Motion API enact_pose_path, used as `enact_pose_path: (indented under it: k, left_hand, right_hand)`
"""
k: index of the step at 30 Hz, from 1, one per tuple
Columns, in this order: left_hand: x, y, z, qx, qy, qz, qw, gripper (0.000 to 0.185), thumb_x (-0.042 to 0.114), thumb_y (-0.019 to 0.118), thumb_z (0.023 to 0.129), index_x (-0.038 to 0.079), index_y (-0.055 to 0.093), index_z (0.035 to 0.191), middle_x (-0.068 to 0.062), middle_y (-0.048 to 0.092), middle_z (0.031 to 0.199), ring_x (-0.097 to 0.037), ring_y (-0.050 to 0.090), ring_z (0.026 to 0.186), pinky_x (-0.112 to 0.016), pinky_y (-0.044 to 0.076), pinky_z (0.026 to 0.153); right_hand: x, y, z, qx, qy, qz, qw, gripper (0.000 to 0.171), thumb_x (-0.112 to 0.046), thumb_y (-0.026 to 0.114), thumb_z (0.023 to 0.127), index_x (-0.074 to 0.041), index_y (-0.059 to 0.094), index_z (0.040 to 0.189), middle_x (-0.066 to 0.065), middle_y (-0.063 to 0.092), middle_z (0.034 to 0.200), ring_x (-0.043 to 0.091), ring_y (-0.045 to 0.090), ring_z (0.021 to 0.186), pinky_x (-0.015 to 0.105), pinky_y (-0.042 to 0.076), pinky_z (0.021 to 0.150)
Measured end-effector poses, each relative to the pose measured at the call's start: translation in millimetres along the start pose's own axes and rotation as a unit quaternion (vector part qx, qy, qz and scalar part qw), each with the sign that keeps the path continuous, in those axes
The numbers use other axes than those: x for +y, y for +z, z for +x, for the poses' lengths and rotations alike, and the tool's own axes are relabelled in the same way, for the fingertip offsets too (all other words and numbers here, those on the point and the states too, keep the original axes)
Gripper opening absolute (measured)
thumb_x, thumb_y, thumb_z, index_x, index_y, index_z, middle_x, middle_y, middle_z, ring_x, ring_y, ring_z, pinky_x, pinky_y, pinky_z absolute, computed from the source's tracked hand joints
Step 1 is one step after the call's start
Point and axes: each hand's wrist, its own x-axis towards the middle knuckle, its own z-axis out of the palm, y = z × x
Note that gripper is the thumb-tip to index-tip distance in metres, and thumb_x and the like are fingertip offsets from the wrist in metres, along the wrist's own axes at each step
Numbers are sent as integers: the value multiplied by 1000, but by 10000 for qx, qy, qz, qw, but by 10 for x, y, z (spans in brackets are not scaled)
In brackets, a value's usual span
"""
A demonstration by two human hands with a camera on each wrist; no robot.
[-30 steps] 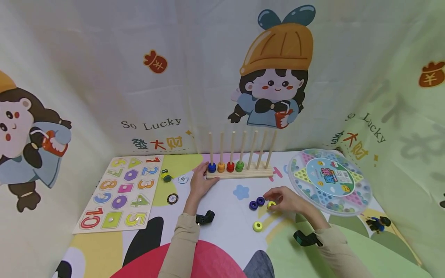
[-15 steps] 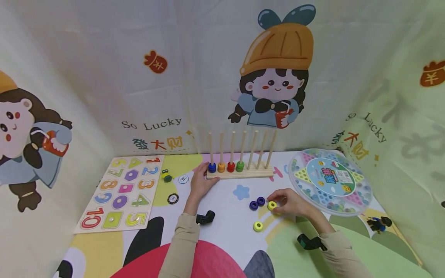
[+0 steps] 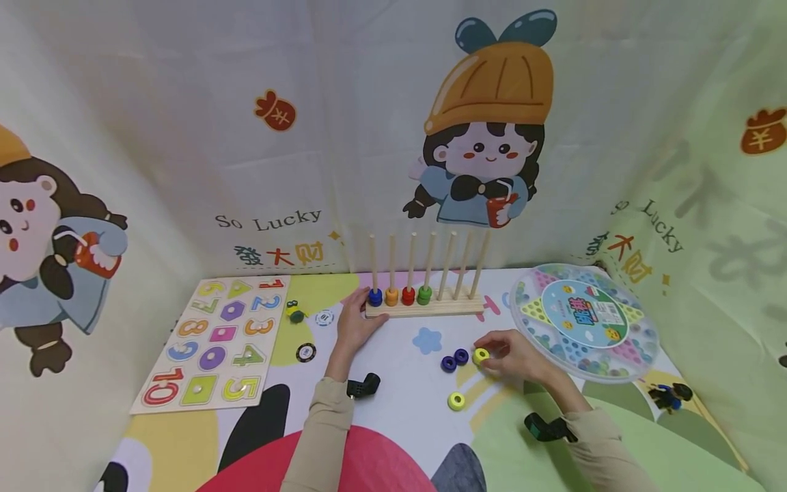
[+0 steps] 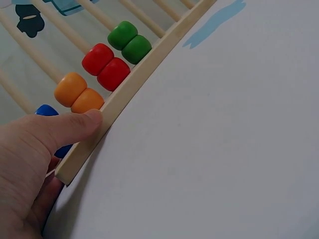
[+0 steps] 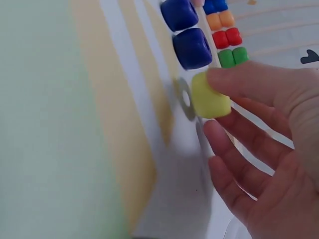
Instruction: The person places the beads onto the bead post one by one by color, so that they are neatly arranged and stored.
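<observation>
My left hand (image 3: 355, 324) grips the left end of a wooden peg rack (image 3: 424, 310), its thumb along the front of the base in the left wrist view. Pairs of beads sit on the first pegs: blue (image 3: 375, 297), orange (image 4: 79, 93), red (image 4: 106, 67) and green (image 4: 129, 42). The three pegs on the right bear no beads. My right hand (image 3: 513, 355) pinches a yellow bead (image 5: 209, 97) between thumb and fingers; in the right wrist view its shadow lies beside it on the tabletop. Two dark blue beads (image 3: 455, 360) lie just left of it, and another yellow bead (image 3: 456, 401) lies nearer.
A number puzzle board (image 3: 209, 342) lies at the left. Near it are a small yellow-green toy (image 3: 295, 311) and two round chips, one black (image 3: 305, 352), one white (image 3: 324, 317). A round marble game board (image 3: 584, 321) and a small figure (image 3: 669, 396) occupy the right side.
The right hand has pinched the yellow bead and raised it slightly, shifting a little away from the body. The left hand stays on the rack.
</observation>
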Motion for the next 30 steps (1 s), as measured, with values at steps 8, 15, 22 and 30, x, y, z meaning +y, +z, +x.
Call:
enact_pose_path:
  k: [8,15,22,30]
  left_hand:
    - [-15,5,0,9,79,96,9999,74,22,83,81,-2,49,142,-20,45,147,-35,50,129,-43,46,104]
    - [-12,7,3,5,62,156,9999,73,23,82,81,-2,49,142,-20,46,147,-35,50,128,-44,46,105]
    - [-26,26,15,59,131,213,9997,73,22,83,80,-2,51,140,-21,47,146,-36,50,128,-46,45,105]
    - [-56,27,27,67,145,219,9996,72,22,83,81,-2,51,140,-20,48,145,-35,52,127,-45,47,103]
  right_hand:
    - [-76,-107,149,831,30,175,9964,28,-1,75,83,8,68,109,20,70,104,33,67,94,32,58,79]
    - [-519,-262,352,1611,48,62,9869,28,1,72,86,11,67,111,25,68,106,36,66,92,31,58,78]
    - [-652,-365,622,2670,-278,-5,9633,28,-5,75,87,6,69,112,21,69,107,32,66,92,18,55,77]
    - [-1015,-447,904,3458,-902,109,9339,26,-4,74,87,5,70,111,20,67,106,31,65,92,22,54,80]
